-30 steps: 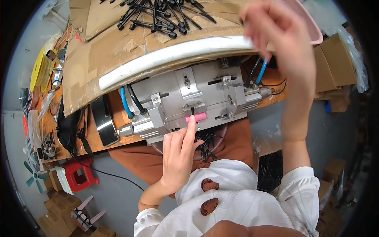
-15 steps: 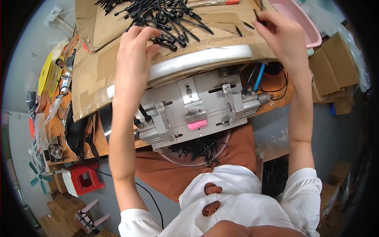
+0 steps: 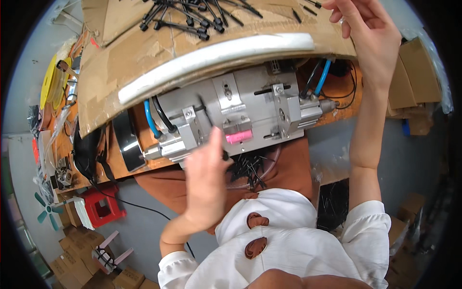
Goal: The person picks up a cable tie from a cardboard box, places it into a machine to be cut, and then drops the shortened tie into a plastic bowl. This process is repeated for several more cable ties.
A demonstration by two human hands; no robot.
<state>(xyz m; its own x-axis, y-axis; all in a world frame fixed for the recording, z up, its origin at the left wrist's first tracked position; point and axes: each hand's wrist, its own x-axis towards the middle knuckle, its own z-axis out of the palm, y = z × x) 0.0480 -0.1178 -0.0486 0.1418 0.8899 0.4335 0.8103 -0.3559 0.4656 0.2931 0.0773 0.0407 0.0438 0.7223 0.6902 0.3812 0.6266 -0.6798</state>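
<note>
My left hand [image 3: 207,178], blurred by motion, is closed around a slim black rod [image 3: 206,110] in front of the metal fixture [image 3: 211,98]. One end of the rod points up past the fixture's left clamp block; a dark part shows beside my fingers. A pink piece [image 3: 239,137] sits at the fixture's front middle. At the top right, my right hand [image 3: 368,29] hovers over the cardboard's edge with loosely bent fingers apart and nothing visible in them. Near its fingertips lie a few short black pieces [image 3: 297,16]. A pile of black rods with knobbed heads [image 3: 192,21] lies on the cardboard [image 3: 108,96].
A white padded strip [image 3: 216,55] runs along the cardboard's front edge. Below the fixture, a clear bowl [image 3: 275,164] of black parts rests on my lap. Blue and black hoses [image 3: 151,120] join the clamps. A red stool [image 3: 98,207] stands lower left, cartons [image 3: 414,72] at right.
My left hand has moved from the rod pile down to the front of the fixture, carrying a black rod. My right hand has shifted up and right, its fingers now apart. The view has tilted slightly.
</note>
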